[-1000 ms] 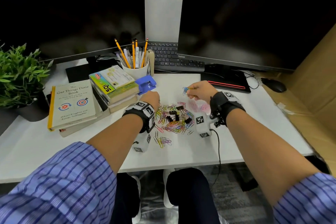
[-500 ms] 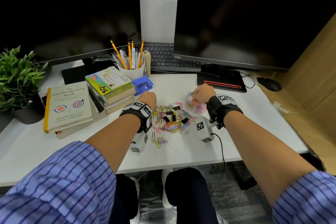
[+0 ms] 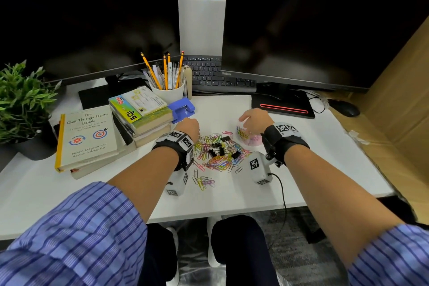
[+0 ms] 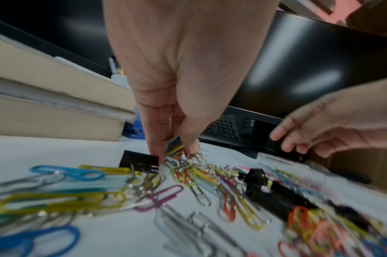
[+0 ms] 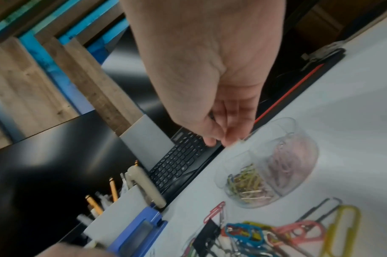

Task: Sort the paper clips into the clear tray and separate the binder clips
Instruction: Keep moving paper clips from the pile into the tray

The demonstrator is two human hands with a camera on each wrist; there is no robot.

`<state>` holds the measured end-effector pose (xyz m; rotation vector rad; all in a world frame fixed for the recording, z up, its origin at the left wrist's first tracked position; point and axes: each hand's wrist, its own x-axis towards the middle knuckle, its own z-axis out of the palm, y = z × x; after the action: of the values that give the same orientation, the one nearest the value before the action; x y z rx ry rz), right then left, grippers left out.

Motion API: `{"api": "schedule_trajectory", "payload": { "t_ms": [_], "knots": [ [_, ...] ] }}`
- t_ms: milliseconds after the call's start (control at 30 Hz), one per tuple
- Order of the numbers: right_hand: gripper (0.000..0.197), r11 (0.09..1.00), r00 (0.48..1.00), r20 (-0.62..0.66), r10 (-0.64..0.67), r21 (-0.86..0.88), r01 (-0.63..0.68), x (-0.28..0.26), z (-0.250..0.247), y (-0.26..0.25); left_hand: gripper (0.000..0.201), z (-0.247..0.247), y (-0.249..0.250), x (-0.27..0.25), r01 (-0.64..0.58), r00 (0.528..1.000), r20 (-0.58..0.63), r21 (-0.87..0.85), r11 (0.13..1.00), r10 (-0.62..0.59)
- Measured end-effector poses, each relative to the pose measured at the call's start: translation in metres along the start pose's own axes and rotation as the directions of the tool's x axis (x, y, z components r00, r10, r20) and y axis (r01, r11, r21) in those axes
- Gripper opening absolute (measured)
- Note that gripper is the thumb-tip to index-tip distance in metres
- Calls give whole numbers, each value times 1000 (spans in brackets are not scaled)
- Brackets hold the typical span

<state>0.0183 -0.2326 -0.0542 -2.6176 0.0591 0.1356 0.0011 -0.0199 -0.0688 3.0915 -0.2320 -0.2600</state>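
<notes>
Paper clips (image 3: 216,153) heaped mid-desk, left hand (image 4: 177,83) grip pinching some, right hand (image 3: 256,118) slack above clear tray (image 5: 269,167)

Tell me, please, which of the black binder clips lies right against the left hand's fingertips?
The binder clip at the pile's far-left edge, touching the left hand; the other binder clips lie apart, further right in the pile.

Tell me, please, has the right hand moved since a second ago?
Yes. The right hand, then raised pinching a blue clip short of the keyboard, has come down and now hangs open over the clear tray, holding nothing.
</notes>
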Motion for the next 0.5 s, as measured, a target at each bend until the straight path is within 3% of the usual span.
{"api": "schedule_trajectory", "payload": {
  "t_ms": [67,133,167,233,300,400,467,500],
  "knots": [
    [34,992,984,-161,71,112,-53,3,-3,11,17,-5,-4,1,28,999,26,-46,999,-26],
    [40,982,962,-230,150,147,-118,2,-5,27,28,-16,-6,1,72,993,104,-152,986,-56],
    [46,974,957,-226,184,172,-147,1,-5,35,25,-21,-7,1,104,983,168,-194,976,-72],
    [54,940,962,-145,231,288,-182,-1,1,50,18,-24,-5,3,123,981,175,-236,964,-83],
    [58,884,976,-61,210,437,-163,-4,11,61,25,-21,1,4,80,995,72,-273,959,-62],
    [57,826,988,-61,141,558,-84,-10,23,69,21,-18,20,9,22,999,-24,-403,915,-35],
    [54,832,991,-70,117,552,-59,-12,25,69,19,-21,40,14,20,1000,10,-555,832,-18],
    [53,850,991,-73,108,524,-54,-13,26,68,22,-24,50,14,31,999,25,-660,751,-20]
  ]
}}
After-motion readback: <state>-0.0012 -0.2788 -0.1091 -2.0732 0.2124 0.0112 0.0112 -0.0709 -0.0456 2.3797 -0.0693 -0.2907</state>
